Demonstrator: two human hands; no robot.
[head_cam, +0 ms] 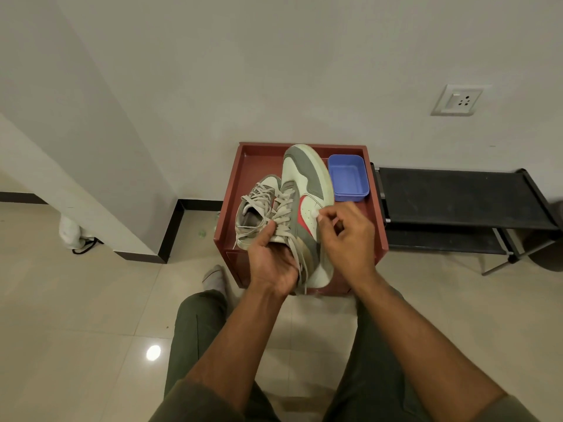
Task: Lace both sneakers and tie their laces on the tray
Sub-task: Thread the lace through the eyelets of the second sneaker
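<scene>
Two white and grey sneakers with red side marks are over the dark red tray [243,184]. The near sneaker [307,184] is tilted on its side, toe pointing away, its beige laces crossing the tongue. My left hand [271,257] grips this sneaker from below at the heel and collar. My right hand [344,236] pinches something small and white, probably a lace end, against the sneaker's side. The second sneaker [259,202] rests in the tray to the left, with loose laces hanging over the tray's front edge.
A small blue plastic box [348,178] sits in the tray's far right corner. The tray rests on a red stand against the wall. A black low rack [457,202] stands to the right. My legs and a socked foot [214,277] are on the tiled floor below.
</scene>
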